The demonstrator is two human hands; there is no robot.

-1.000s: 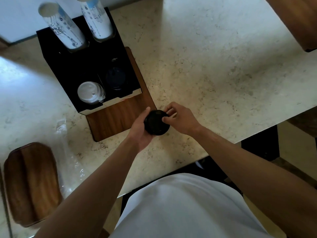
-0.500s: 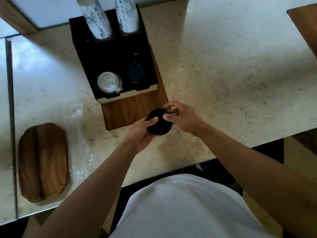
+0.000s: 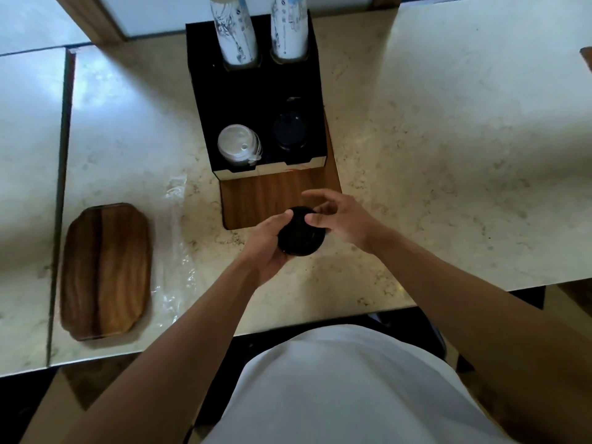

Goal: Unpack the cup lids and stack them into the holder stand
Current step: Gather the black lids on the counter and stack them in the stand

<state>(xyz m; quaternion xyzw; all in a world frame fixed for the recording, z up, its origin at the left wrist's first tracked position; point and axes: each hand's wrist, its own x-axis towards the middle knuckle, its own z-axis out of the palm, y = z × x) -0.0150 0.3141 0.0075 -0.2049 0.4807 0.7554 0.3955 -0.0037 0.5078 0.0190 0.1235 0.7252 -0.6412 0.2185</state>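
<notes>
Left hand (image 3: 267, 248) fingers gripping black lids (image 3: 300, 233), right hand (image 3: 344, 219) fingers pinching their top

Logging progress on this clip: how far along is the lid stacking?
Done: white lids and some black lids already sit in the holder's front slots; an empty plastic wrap lies on the counter. In hand: left hand grips a black lid stack, right hand pinching its top. Left: dropping that stack into the black-lid slot.
</notes>
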